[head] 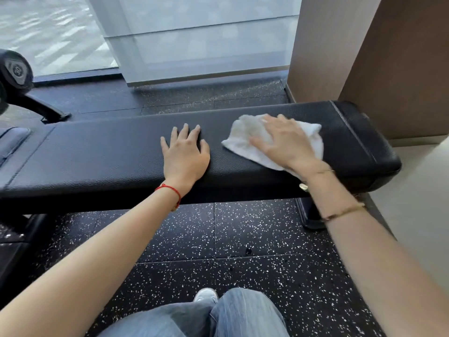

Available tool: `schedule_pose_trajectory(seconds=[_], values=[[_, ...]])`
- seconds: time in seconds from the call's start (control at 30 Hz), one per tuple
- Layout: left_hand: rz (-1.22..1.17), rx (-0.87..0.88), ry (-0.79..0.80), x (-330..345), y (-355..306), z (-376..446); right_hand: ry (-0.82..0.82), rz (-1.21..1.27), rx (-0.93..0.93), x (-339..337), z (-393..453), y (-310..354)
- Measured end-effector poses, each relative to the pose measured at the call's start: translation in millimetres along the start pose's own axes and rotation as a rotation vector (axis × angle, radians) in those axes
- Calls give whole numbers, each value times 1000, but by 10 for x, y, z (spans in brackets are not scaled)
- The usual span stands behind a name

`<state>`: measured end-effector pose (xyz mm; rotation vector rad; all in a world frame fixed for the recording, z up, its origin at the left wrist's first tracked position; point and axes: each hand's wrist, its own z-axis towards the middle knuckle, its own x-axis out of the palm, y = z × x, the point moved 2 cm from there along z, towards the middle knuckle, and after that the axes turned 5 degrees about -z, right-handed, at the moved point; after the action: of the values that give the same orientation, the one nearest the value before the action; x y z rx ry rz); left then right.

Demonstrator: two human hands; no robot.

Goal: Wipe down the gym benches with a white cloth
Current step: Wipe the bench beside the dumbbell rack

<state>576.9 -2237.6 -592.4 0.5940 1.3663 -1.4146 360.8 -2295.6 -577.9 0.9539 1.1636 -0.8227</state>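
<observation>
A long black padded gym bench (109,152) runs across the view from left to right. A crumpled white cloth (245,139) lies on its right part. My right hand (284,139) presses flat on the cloth with straight, spread fingers. My left hand (185,152) rests flat on the bare pad just left of the cloth, fingers spread. The cloth's near right corner is hidden under my right wrist.
A brown wall panel (388,69) stands right behind the bench's right end. Black speckled rubber floor (218,251) lies below. A black machine part (14,71) and a second padded seat (12,142) are at the left. A bench foot (308,215) stands under the right end.
</observation>
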Motion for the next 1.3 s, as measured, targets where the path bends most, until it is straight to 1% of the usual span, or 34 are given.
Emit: schedule_pose_trajectory(seconds=[0.1, 0.17, 0.2, 0.27, 0.33, 0.4, 0.47, 0.53, 0.6, 0.67, 0.73, 0.83, 0.9, 1.0, 1.07, 1.17, 1.23, 1.3], values=[[-22, 7, -14, -17, 27, 7, 40, -23, -107, 113, -101, 359], [-31, 13, -16, -25, 42, 13, -26, -18, -159, 116, -338, 265], [-27, 17, -19, -25, 44, 16, -67, -19, -152, 78, -416, 114], [-25, 12, -20, -23, 33, 16, -108, -11, -45, -41, -431, -298], [-24, 5, -28, -13, 1, 16, -109, -10, 115, -125, -278, -684], [-16, 1, -36, -20, -31, 29, -59, -43, 225, -138, 27, -826], [-22, 0, -35, -28, -26, 20, 4, -89, 216, -110, 261, -698], [-37, 4, -47, -19, -6, 7, 21, -99, 123, -47, 366, -473], [-38, 4, -53, -11, 14, 20, 17, -70, 57, 21, 323, -296], [-31, 0, -57, -6, 17, 24, 20, -16, 32, 52, 131, -200], [-20, 28, -71, -12, -14, 17, -30, 16, 38, 54, -157, -171], [15, 87, -84, -32, -34, 1, -155, 6, 70, 11, -526, -260], [6, 89, -51, -37, -69, -4, -172, -13, 134, -30, -634, -416], [-46, 82, -17, -19, -292, -5, -124, -39, 260, -147, -594, -723], [-83, 81, 30, 60, -528, -14, -99, -59, 311, -212, -575, -885], [-126, 80, 98, 232, -927, -15, -81, -60, 316, -221, -571, -975], [-87, 63, 122, 367, -1136, -42, -81, -49, 302, -186, -565, -1004], [-37, 37, 114, 463, -1254, -81, -76, -26, 287, -170, -510, -1110]])
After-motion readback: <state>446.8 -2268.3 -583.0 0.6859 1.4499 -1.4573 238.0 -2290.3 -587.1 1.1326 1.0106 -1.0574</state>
